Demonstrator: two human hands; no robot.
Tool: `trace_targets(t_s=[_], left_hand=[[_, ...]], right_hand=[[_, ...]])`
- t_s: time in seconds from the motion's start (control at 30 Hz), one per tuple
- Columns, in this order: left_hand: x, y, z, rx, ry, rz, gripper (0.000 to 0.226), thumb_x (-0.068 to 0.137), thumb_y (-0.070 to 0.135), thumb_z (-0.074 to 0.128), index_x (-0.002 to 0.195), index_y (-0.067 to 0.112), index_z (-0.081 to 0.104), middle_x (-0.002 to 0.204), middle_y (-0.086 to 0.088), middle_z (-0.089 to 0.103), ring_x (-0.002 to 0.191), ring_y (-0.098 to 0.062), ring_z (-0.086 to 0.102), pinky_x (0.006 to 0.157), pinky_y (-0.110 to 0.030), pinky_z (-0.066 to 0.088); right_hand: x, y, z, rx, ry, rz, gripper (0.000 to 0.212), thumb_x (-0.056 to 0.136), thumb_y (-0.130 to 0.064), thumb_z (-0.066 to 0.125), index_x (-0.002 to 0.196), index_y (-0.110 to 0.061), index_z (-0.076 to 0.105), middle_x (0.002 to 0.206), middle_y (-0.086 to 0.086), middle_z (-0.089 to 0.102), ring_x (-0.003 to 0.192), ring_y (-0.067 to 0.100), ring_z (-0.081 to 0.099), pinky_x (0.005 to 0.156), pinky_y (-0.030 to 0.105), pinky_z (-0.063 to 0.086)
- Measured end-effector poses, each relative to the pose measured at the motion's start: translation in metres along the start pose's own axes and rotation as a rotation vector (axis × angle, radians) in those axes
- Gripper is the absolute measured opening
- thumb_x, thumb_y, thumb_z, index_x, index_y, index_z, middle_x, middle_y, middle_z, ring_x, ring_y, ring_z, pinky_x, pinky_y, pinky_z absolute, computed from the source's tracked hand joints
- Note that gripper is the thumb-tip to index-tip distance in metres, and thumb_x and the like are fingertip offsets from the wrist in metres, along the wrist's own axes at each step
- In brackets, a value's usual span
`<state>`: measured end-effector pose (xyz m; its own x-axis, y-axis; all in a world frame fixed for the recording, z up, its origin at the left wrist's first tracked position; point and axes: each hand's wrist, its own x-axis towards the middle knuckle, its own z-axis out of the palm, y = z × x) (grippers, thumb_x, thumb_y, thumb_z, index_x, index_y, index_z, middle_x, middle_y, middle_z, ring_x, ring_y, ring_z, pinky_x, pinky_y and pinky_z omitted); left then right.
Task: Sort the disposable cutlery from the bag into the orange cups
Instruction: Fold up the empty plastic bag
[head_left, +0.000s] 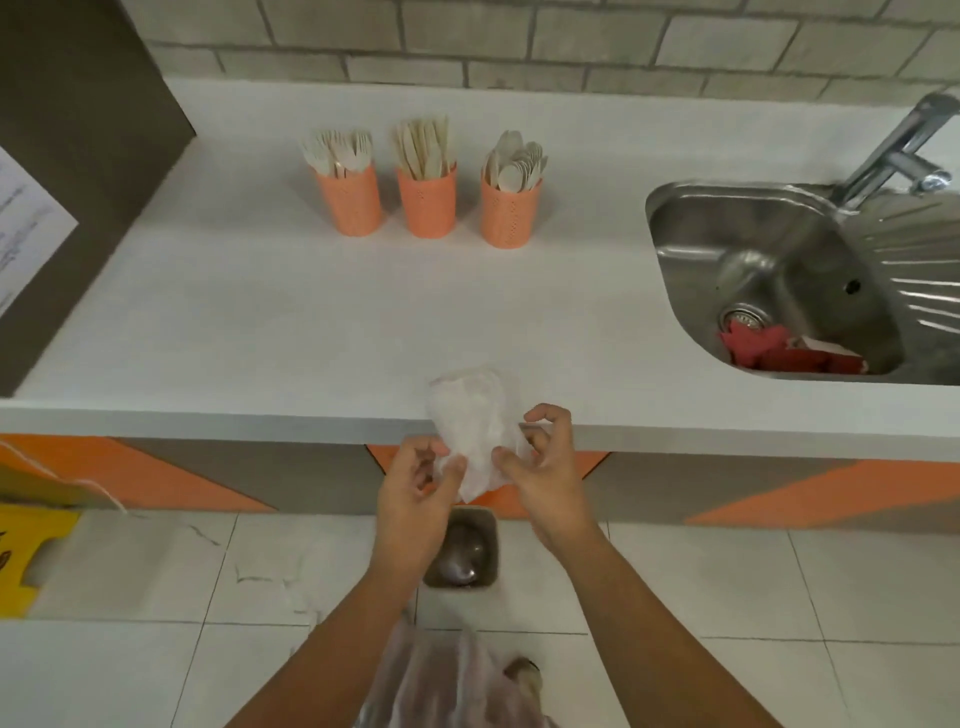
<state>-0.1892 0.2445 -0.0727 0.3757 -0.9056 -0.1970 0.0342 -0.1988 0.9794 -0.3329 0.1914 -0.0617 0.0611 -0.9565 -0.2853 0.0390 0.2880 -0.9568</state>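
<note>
My left hand (415, 486) and right hand (545, 467) both pinch the crumpled clear plastic bag (470, 415), which seems empty, though it is blurred. Under it runs the white table (260, 312) edge. Well behind the bag stand three orange plastic cups (427, 202), holding pale wooden forks (340, 150), knives (423, 148) and spoons (514, 161).

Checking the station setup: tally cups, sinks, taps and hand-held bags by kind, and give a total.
Orange cups: 3
Sink: 1
Tap: 1
Plastic bag, pinched by left hand and right hand: 1
Total: 6
</note>
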Motion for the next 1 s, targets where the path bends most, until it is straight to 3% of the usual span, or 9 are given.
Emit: trace_targets(t_s=[0.1,0.23,0.33,0.4,0.5,0.6,0.67,0.83,1.0], left_hand=[[-0.022,-0.018,0.013,0.049,0.038,-0.060,0.020,0.093,0.014,0.077,0.105,0.025,0.067,0.097,0.004,0.075,0.091,-0.020,0.073,0.081,-0.036,0.062],[-0.043,-0.038,0.019,0.190,0.033,-0.071,0.022,0.089,0.027,0.081,0.108,0.033,0.072,0.093,0.012,0.075,0.085,-0.010,0.073,0.073,-0.021,0.059],[-0.048,-0.057,0.020,0.272,-0.049,-0.049,0.028,0.088,0.021,0.083,0.113,0.027,0.072,0.106,0.012,0.072,0.089,-0.003,0.070,0.069,-0.011,0.055],[-0.044,-0.078,0.019,0.324,-0.108,-0.066,0.033,0.088,0.014,0.082,0.115,0.026,0.070,0.113,0.018,0.068,0.092,0.000,0.069,0.071,-0.007,0.053],[-0.032,-0.119,0.012,0.422,-0.160,-0.216,0.035,0.091,0.015,0.075,0.122,0.030,0.067,0.113,0.020,0.069,0.093,-0.003,0.069,0.075,-0.008,0.052],[-0.014,-0.165,0.004,0.501,-0.175,-0.378,0.034,0.093,0.013,0.069,0.122,0.028,0.061,0.108,0.009,0.069,0.091,-0.006,0.066,0.068,-0.007,0.048],[-0.005,-0.192,0.000,0.532,-0.187,-0.439,0.034,0.092,0.014,0.071,0.121,0.027,0.061,0.115,0.003,0.071,0.096,-0.016,0.069,0.079,-0.018,0.056],[0.024,-0.275,-0.012,0.762,-0.197,-0.433,0.034,0.095,0.020,0.073,0.128,0.017,0.067,0.116,-0.001,0.060,0.099,-0.020,0.064,0.097,-0.032,0.055],[0.052,-0.349,-0.018,0.835,-0.265,-0.456,0.036,0.100,0.025,0.065,0.135,0.018,0.065,0.129,-0.008,0.061,0.109,-0.024,0.065,0.101,-0.033,0.055]], right_hand=[[-0.013,0.026,-0.020,-0.022,0.013,-0.004,0.046,0.084,0.001,0.071,0.099,-0.039,0.054,0.100,-0.008,0.064,0.098,0.016,0.066,0.085,0.045,0.059],[-0.030,0.061,-0.032,-0.084,0.050,0.085,0.022,0.092,-0.018,0.071,0.102,-0.029,0.054,0.109,0.003,0.061,0.097,0.018,0.063,0.076,0.023,0.053],[-0.037,0.093,-0.031,-0.157,0.093,0.122,0.023,0.089,-0.037,0.071,0.105,-0.035,0.055,0.117,-0.002,0.056,0.108,0.012,0.058,0.086,0.021,0.047],[-0.038,0.119,-0.028,-0.213,0.131,0.149,0.026,0.089,-0.029,0.073,0.107,-0.032,0.055,0.118,-0.006,0.052,0.110,0.007,0.055,0.091,0.021,0.047],[-0.032,0.161,-0.020,-0.219,0.194,0.228,0.026,0.086,-0.017,0.072,0.100,-0.031,0.056,0.114,-0.001,0.056,0.105,0.018,0.060,0.085,0.034,0.056],[-0.019,0.206,-0.014,-0.252,0.204,0.344,0.024,0.085,-0.007,0.070,0.096,-0.025,0.057,0.108,0.004,0.061,0.101,0.024,0.062,0.077,0.030,0.054],[-0.010,0.229,-0.008,-0.270,0.185,0.427,0.021,0.086,-0.010,0.069,0.099,-0.022,0.058,0.107,0.001,0.062,0.099,0.022,0.063,0.079,0.030,0.056],[0.018,0.304,0.011,-0.222,0.104,0.611,0.009,0.092,-0.024,0.066,0.099,-0.026,0.061,0.107,-0.002,0.062,0.092,0.014,0.061,0.093,0.043,0.059],[0.047,0.364,0.019,-0.056,0.156,0.731,0.019,0.098,-0.012,0.057,0.088,-0.028,0.057,0.098,0.003,0.060,0.090,0.022,0.060,0.098,0.048,0.057]])
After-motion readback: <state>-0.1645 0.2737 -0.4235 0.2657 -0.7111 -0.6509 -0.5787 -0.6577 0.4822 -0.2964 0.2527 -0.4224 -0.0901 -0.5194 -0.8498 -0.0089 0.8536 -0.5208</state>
